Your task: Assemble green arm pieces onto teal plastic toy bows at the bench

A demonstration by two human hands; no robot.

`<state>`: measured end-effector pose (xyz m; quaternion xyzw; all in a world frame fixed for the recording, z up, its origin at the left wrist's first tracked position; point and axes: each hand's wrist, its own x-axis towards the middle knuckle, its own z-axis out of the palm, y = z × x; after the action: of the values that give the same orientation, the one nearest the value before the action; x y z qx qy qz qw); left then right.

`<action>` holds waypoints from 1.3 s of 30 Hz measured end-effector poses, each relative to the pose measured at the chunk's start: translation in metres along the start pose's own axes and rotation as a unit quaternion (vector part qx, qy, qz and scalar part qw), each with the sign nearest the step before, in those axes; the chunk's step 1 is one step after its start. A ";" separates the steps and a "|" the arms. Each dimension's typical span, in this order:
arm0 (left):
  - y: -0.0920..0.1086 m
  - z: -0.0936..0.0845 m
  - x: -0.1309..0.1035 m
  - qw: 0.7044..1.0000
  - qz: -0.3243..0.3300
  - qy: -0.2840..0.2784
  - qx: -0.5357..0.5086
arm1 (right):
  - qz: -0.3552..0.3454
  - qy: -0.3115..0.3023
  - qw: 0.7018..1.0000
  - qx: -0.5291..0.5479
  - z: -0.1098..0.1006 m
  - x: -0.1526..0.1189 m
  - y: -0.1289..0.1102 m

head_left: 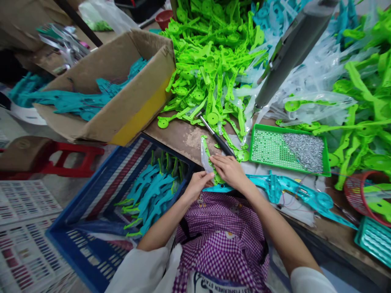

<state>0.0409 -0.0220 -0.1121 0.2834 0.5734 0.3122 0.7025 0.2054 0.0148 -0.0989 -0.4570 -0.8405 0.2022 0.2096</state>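
My left hand (198, 185) pinches the near end of a translucent plastic piece (205, 158) that lies along a lime-green plastic part (204, 142). Over the green part rests my right hand (227, 169), its fingers bent down onto it and partly hiding it. Just below both hands, a long turquoise plastic housing (276, 188) with wires in it lies along the table edge; my right forearm crosses it. Beyond the right hand lies a black-handled tool (224, 142) with a metal end.
A green perforated tray (265, 152) holds small metal screws. Lime-green parts (210, 65) are heaped behind. A power screwdriver (290, 53) hangs above. At left stand a cardboard box (143, 93) and a blue crate (100, 179) with turquoise parts; a red basket (354, 193) is at right.
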 end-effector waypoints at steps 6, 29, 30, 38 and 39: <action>0.010 -0.025 -0.016 0.994 0.088 0.027 0.054 | -0.024 0.084 0.995 0.055 -0.015 -0.008 -0.006; 0.126 -0.092 0.079 0.750 0.454 0.395 0.272 | -0.009 0.135 0.989 0.056 -0.026 -0.068 -0.029; 0.133 -0.093 0.086 0.729 0.466 0.390 0.315 | -0.010 0.134 0.990 0.051 -0.024 -0.066 -0.031; 0.160 -0.075 0.127 0.662 0.440 0.306 0.524 | 0.001 0.123 0.992 0.026 -0.027 -0.082 -0.041; 0.161 -0.079 0.128 0.656 0.447 0.305 0.526 | 0.006 0.124 0.992 0.027 -0.028 -0.086 -0.041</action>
<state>-0.0358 0.1830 -0.0852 0.7163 0.6279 0.3042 -0.0026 0.2352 -0.0751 -0.0682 -0.4776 -0.7994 0.1680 0.3234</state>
